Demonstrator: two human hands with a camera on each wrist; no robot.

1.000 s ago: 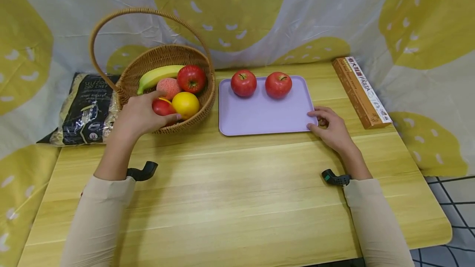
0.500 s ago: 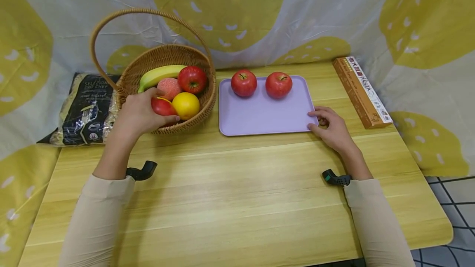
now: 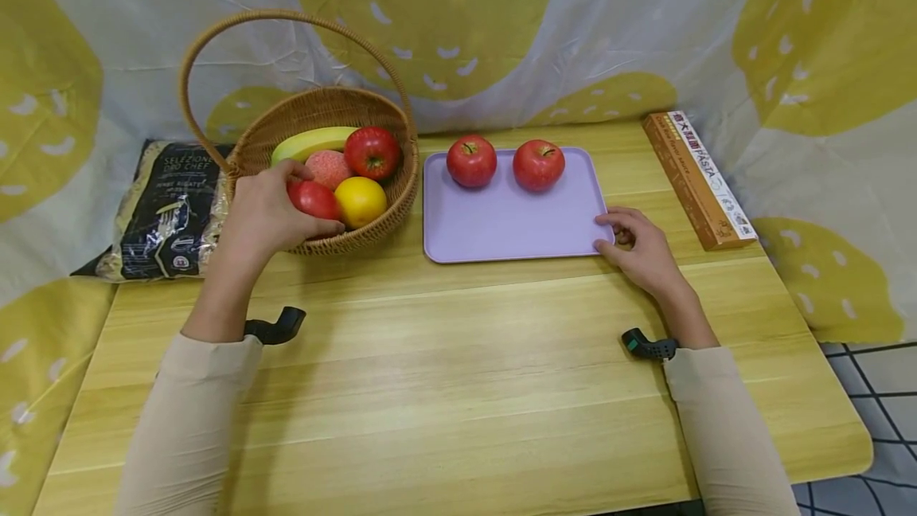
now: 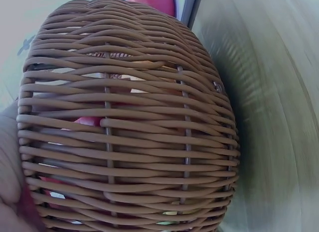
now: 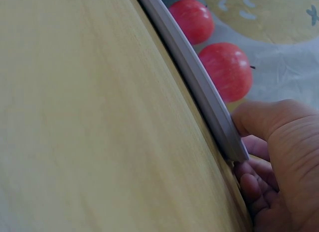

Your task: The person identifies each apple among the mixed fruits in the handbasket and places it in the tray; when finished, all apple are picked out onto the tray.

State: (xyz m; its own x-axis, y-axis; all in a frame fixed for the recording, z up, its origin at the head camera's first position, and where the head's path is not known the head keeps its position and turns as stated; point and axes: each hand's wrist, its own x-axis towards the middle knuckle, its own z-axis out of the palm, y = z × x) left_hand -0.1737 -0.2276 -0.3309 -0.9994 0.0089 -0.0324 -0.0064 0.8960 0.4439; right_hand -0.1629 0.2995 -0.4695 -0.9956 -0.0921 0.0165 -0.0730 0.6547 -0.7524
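Inside the wicker basket (image 3: 387,221), my left hand (image 3: 261,209) grips a smooth red fruit (image 3: 315,201), thumb on its near side; its kind is unclear. Around it lie a yellow fruit (image 3: 361,202), a rough pinkish fruit (image 3: 329,169), a red apple (image 3: 372,154) and a banana (image 3: 312,142). The left wrist view shows mostly the basket's woven wall (image 4: 134,137), which hides the grip. My right hand (image 3: 634,245) pinches the near right corner of a lilac tray (image 3: 512,221). Two red apples, one left (image 3: 471,161) and one right (image 3: 539,165), sit along the tray's far side.
A black bag of pasta (image 3: 172,213) lies left of the basket, partly behind it. The basket's tall handle (image 3: 286,16) arches above the fruit. A brown pasta box (image 3: 698,180) lies to the tray's right. A patterned cloth (image 3: 444,30) hangs behind the wooden table (image 3: 458,388).
My left hand and the red fruit have shifted slightly left and up, away from the yellow fruit. The basket's handle has tilted a little. My right hand and the tray stay put.
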